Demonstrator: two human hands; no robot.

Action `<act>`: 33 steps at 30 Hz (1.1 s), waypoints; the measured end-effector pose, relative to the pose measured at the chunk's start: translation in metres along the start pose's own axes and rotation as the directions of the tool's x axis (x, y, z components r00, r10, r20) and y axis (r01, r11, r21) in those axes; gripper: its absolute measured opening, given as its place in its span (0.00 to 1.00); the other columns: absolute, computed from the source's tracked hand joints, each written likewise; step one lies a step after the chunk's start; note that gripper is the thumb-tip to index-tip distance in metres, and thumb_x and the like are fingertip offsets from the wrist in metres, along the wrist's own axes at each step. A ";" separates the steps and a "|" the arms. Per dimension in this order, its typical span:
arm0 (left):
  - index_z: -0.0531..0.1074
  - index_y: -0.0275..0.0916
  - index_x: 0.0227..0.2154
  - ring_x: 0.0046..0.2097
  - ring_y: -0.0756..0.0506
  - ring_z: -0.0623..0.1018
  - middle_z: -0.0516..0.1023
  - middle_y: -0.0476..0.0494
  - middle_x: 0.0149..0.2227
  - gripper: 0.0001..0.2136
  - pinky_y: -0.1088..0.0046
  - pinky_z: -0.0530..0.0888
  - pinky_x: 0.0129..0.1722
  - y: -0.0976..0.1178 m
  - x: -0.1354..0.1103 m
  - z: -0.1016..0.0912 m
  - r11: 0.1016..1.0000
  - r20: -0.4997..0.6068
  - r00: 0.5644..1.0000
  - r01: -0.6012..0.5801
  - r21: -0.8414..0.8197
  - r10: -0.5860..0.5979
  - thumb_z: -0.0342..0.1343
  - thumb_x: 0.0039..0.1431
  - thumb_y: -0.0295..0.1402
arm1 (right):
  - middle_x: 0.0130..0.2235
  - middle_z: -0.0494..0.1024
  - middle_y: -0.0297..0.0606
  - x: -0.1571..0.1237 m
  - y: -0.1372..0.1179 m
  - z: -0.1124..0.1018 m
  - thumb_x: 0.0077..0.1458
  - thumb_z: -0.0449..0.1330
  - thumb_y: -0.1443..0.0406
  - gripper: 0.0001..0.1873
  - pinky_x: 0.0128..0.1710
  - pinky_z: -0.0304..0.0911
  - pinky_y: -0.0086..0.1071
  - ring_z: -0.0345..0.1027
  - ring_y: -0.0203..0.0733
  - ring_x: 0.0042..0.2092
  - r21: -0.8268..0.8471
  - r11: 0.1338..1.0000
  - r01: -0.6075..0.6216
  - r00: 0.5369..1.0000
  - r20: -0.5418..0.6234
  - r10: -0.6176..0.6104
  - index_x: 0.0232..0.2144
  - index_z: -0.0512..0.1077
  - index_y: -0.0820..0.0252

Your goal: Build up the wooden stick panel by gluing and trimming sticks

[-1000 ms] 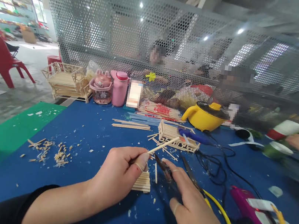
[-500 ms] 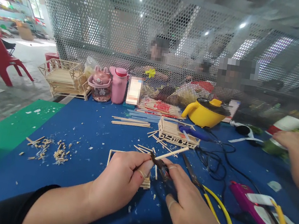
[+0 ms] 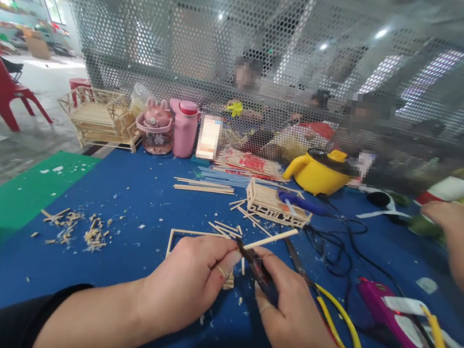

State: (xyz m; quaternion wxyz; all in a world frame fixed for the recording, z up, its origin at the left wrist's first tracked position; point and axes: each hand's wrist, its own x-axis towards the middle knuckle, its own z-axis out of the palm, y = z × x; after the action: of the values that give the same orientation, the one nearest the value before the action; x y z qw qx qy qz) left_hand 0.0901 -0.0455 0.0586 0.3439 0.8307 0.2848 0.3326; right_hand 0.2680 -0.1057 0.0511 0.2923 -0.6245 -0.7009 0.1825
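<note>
My left hand (image 3: 190, 275) is closed, pinching a pale wooden stick (image 3: 272, 239) that points up to the right. In my right hand (image 3: 293, 317) is a dark pair of cutting pliers (image 3: 259, 271), with its jaws at the stick close to my left fingertips. A small frame of wooden sticks (image 3: 170, 240) lies on the table, mostly hidden behind my left hand. Beyond my hands are short cut sticks (image 3: 224, 228) and a small wooden stick model (image 3: 273, 206) with a blue glue gun (image 3: 304, 202) resting on it.
Scissors with yellow handles (image 3: 338, 323) lie right of my hand, near a purple power strip (image 3: 389, 317) and black cable. Stick offcuts (image 3: 96, 232) are scattered left. A yellow pot (image 3: 321, 173) and pink thermos (image 3: 185, 129) stand at the back. Another person's hand (image 3: 447, 218) works at right.
The pliers have turned slightly in my right hand, and their handles now sit closer in my grip. My left hand stays nearly in place with the stick.
</note>
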 end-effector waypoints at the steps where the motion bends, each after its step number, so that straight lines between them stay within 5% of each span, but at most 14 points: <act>1: 0.71 0.38 0.30 0.29 0.50 0.71 0.75 0.48 0.28 0.12 0.78 0.66 0.31 -0.001 0.000 0.001 1.000 0.004 1.000 -0.004 0.001 0.004 0.43 0.65 0.30 | 0.42 0.77 0.40 0.001 0.000 -0.001 0.48 0.51 0.73 0.21 0.43 0.66 0.37 0.71 0.45 0.41 0.005 1.000 0.012 1.000 0.006 -0.012 0.45 0.69 0.56; 8: 0.70 0.37 0.29 0.28 0.51 0.70 0.73 0.49 0.26 0.12 0.78 0.65 0.31 -0.006 0.002 0.003 1.000 -0.002 1.000 -0.001 0.027 0.001 0.44 0.64 0.29 | 0.29 0.75 0.32 0.008 0.001 -0.006 0.43 0.51 0.75 0.15 0.37 0.63 0.33 0.69 0.42 0.34 -0.003 1.000 0.013 0.994 0.109 -0.012 0.33 0.69 0.56; 27: 0.73 0.38 0.30 0.29 0.51 0.71 0.75 0.49 0.27 0.15 0.78 0.66 0.31 0.000 0.000 0.004 0.999 0.071 0.996 0.048 -0.022 -0.046 0.42 0.66 0.32 | 0.27 0.65 0.30 0.013 0.009 -0.023 0.47 0.51 0.71 0.05 0.31 0.55 0.28 0.57 0.35 0.30 0.218 0.976 -0.022 0.914 0.400 -0.069 0.28 0.66 0.60; 31: 0.74 0.40 0.33 0.30 0.50 0.74 0.77 0.50 0.28 0.15 0.78 0.67 0.30 -0.003 0.000 0.001 0.994 0.059 0.994 0.083 0.077 -0.087 0.43 0.67 0.36 | 0.29 0.67 0.31 0.010 0.007 -0.026 0.44 0.51 0.72 0.09 0.33 0.55 0.29 0.58 0.36 0.32 0.189 0.980 -0.067 0.944 0.330 0.001 0.29 0.67 0.59; 33: 0.74 0.41 0.35 0.31 0.49 0.75 0.78 0.49 0.29 0.14 0.77 0.68 0.31 -0.012 -0.004 -0.002 0.977 0.046 0.999 0.007 0.212 -0.017 0.43 0.67 0.35 | 0.28 0.66 0.30 0.009 0.010 -0.028 0.40 0.52 0.72 0.10 0.32 0.55 0.29 0.58 0.36 0.31 0.274 0.949 -0.155 0.917 0.397 0.035 0.29 0.67 0.59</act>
State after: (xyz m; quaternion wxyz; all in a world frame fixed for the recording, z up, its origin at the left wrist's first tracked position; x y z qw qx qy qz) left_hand 0.0832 -0.0400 0.0491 0.2622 0.8685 0.3152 0.2787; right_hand 0.2936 -0.0984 0.0677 0.2299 -0.5582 -0.6773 0.4206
